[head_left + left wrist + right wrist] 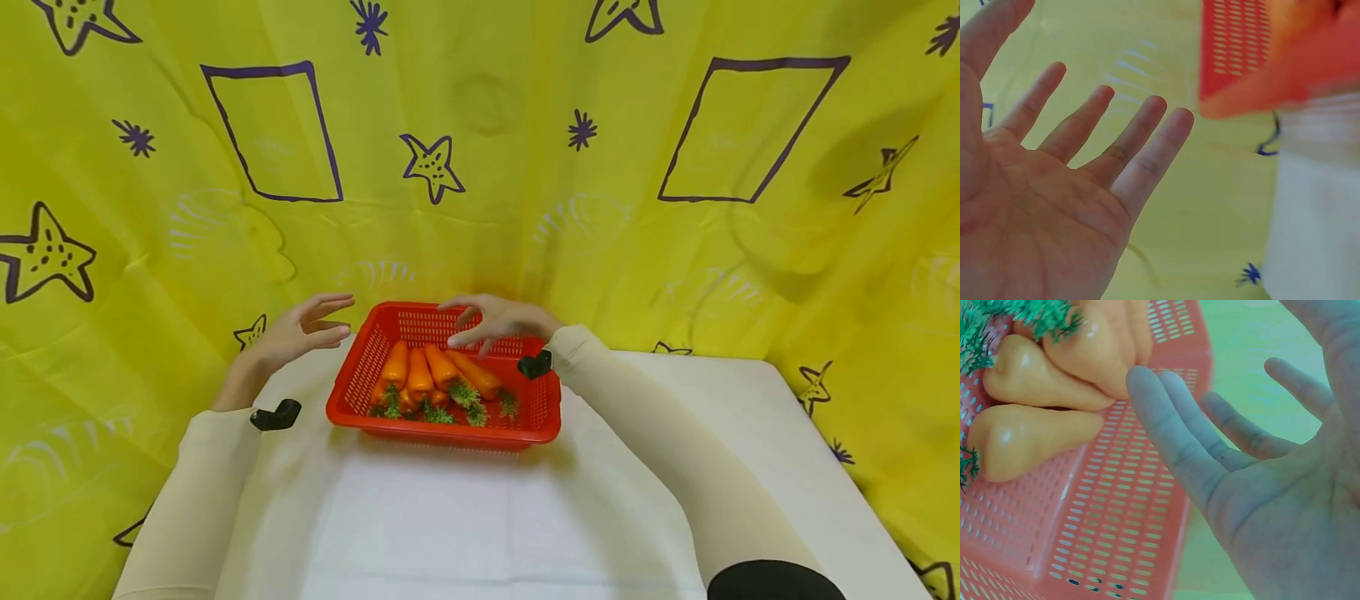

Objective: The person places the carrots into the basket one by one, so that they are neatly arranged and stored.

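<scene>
Several orange carrots (419,375) with green leafy tops (465,396) lie in a red perforated plastic basket (442,435). My left hand (303,329) is raised beside the basket's left rim, holding nothing. In the left wrist view its palm faces the camera and the fingers (1141,169) are spread, apart from the basket. My right hand (495,319) hovers over the back of the basket near the carrots, with nothing in its grasp. In the right wrist view, its extended fingers (1169,431) appear close to the carrots (1035,440); I cannot tell whether they touch.
A white cloth (420,517) covers the table under the basket. Behind and around it hangs a yellow curtain (495,167) with stars and other drawn shapes. Dark devices (276,415) are worn on both wrists.
</scene>
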`<state>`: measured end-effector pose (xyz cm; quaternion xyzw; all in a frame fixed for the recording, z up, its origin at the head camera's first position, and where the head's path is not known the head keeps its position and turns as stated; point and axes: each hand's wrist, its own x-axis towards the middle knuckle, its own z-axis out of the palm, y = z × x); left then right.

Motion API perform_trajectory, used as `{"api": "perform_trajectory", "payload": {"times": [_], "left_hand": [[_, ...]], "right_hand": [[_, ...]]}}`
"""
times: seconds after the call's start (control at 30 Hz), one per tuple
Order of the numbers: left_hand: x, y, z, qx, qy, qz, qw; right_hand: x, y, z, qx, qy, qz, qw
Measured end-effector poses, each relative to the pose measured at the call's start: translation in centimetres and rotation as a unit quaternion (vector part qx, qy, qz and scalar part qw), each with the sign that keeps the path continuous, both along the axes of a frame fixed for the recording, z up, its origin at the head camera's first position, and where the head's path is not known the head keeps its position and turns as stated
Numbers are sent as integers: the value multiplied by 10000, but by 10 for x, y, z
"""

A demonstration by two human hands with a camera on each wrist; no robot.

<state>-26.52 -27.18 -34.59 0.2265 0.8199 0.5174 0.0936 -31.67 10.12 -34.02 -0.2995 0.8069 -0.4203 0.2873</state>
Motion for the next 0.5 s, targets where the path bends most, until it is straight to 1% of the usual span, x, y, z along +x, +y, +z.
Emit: {"api": "perform_trajectory", "payload": {"times": [0.1, 0.17, 0.3, 0.4, 0.43, 0.5], "left_hand": [[-3, 7, 11, 53, 39, -23, 10000], [-3, 12, 16, 19, 83, -29, 10000], [-1, 21, 20, -206, 215, 42, 9995], [1, 29, 18, -442, 430, 97, 9980], [2, 31, 17, -545, 519, 115, 9971], [7, 38, 14, -862, 708, 207, 9935]], "right_hand": [[2, 3, 8, -101, 53, -43, 9999], [4, 4, 12, -124, 127, -49, 9998], [9, 10, 12, -84, 483, -83, 9988], [18, 19, 12, 113, 1110, -159, 9936], [21, 23, 12, 190, 1372, -174, 9902], [30, 31, 14, 409, 1972, -214, 9793]]}}
